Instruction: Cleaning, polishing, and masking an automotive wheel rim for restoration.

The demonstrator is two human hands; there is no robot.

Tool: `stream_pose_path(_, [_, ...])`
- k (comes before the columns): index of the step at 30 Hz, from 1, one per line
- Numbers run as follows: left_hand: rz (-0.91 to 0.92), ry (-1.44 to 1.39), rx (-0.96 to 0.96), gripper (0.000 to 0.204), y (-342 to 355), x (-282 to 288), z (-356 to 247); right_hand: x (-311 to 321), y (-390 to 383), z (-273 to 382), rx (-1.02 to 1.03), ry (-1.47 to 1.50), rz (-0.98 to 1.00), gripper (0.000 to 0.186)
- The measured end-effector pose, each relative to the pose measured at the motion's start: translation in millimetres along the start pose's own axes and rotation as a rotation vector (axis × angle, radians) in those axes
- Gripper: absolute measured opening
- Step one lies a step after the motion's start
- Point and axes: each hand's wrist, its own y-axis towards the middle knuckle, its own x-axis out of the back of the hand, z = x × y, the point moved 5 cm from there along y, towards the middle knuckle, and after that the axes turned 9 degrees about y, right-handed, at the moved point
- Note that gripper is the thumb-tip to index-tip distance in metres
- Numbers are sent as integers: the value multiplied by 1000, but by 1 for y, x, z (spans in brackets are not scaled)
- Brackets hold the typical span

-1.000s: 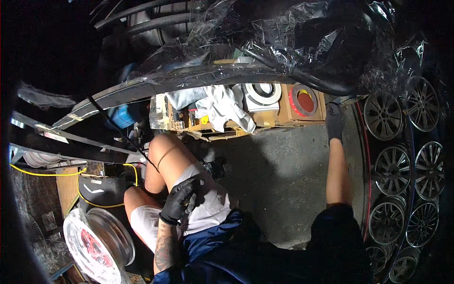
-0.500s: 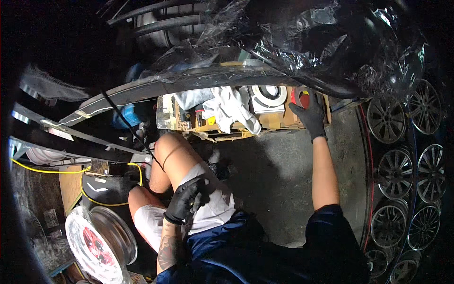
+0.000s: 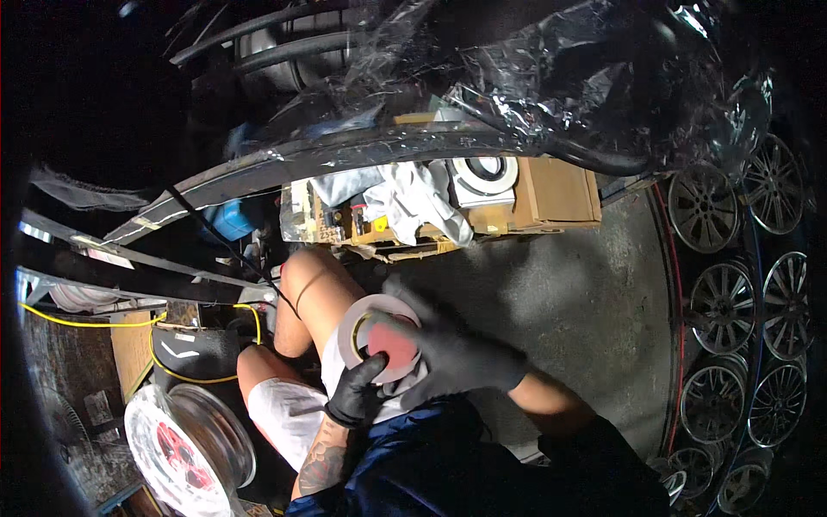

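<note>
A wide roll of tape [image 3: 346, 334] is over my lap, with a pale pinkish ring, a yellow inner edge and a red patch across its middle. My left hand [image 3: 355, 395], in a black glove, grips the lower left of the roll, thumb over the rim. From the right my right hand [image 3: 461, 351], gloved too, spans the roll's right side. Its fingers are smeared by motion, and part of the roll is hidden behind them.
Ahead stands a bench with a cardboard box [image 3: 562, 191], a white cloth [image 3: 413, 202] and a white ring-shaped roll [image 3: 484, 175]. A wheel [image 3: 185, 452] wrapped in clear film sits at lower left. Several alloy wheels [image 3: 722, 310] line the right side. Black plastic film [image 3: 586, 77] hangs above.
My right hand has come back from the bench to my lap with the roll of tape. My left hand has moved slightly right and down and now grips the roll too.
</note>
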Motion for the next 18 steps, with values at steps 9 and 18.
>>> stream_pose_path(9, [-78, -88, 56, 58, -29, 46, 21, 74, -34, -229, -507, 224, -1145, 94])
stream_pose_path(18, [-99, 62, -39, 46, -20, 36, 10, 67, -4, -211, -632, -487, -1203, 129])
